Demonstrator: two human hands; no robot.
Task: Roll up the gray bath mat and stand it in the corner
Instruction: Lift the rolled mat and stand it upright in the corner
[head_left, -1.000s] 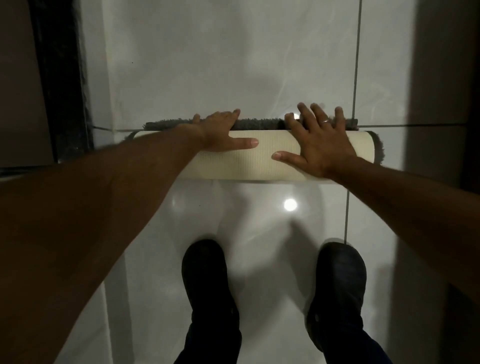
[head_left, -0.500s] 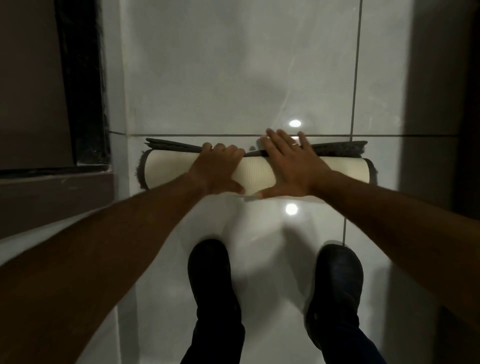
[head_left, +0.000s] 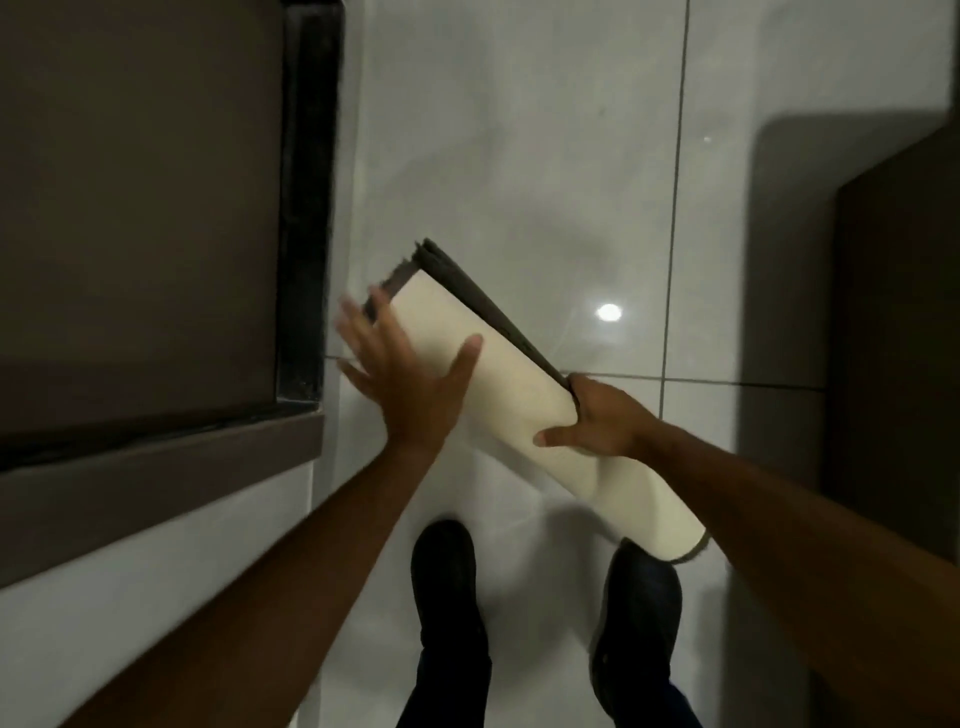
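The glossy white tiled floor (head_left: 545, 156) spreads below, a dark brown framed panel (head_left: 140, 208) at its left. Above the floor, the rolled gray bath mat with cream backing (head_left: 498, 395) slants diagonally, lifted. The right hand (head_left: 602, 421) has its fingers (head_left: 556, 436) clamped around the roll's middle. The left hand (head_left: 410, 379) lies flat against the roll, fingers spread. Two black shoes (head_left: 447, 582) stand beneath.

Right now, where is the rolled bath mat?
The rolled bath mat is in the middle of the head view, tilted, gripped by the right hand; the open left hand is at its left side.
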